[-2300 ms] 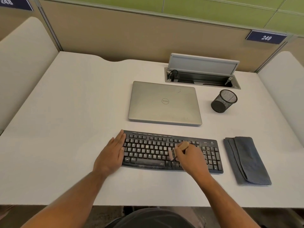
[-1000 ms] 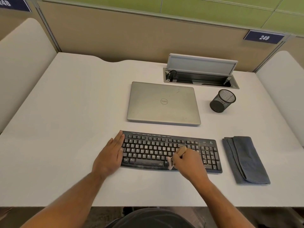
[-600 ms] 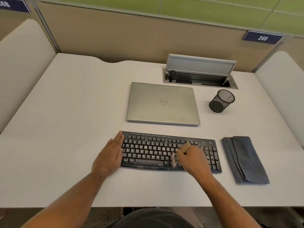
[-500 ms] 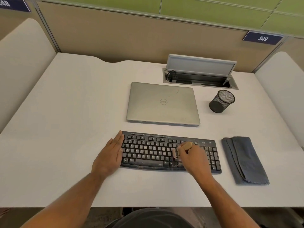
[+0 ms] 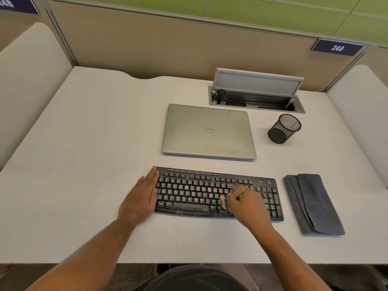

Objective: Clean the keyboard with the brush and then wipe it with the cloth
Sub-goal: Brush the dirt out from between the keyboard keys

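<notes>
Dust could be swept onto the table (image 5: pixel 84 143) if the brush (image 5: pixel 238 191), gripped by the right hand (image 5: pixel 247 206), is flicked; the keyboard (image 5: pixel 195 192) is steadied by the flat left hand (image 5: pixel 140 200).

Closed silver laptop (image 5: pixel 209 132) laid flat on white desk (image 5: pixel 84 143). Black mesh pen cup (image 5: pixel 284 128) placed right of laptop, upright. Cable box (image 5: pixel 256 99) set in desk behind, lid raised. Blue plate "249" (image 5: pixel 337 47) fixed on beige partition (image 5: pixel 157 40).
</notes>
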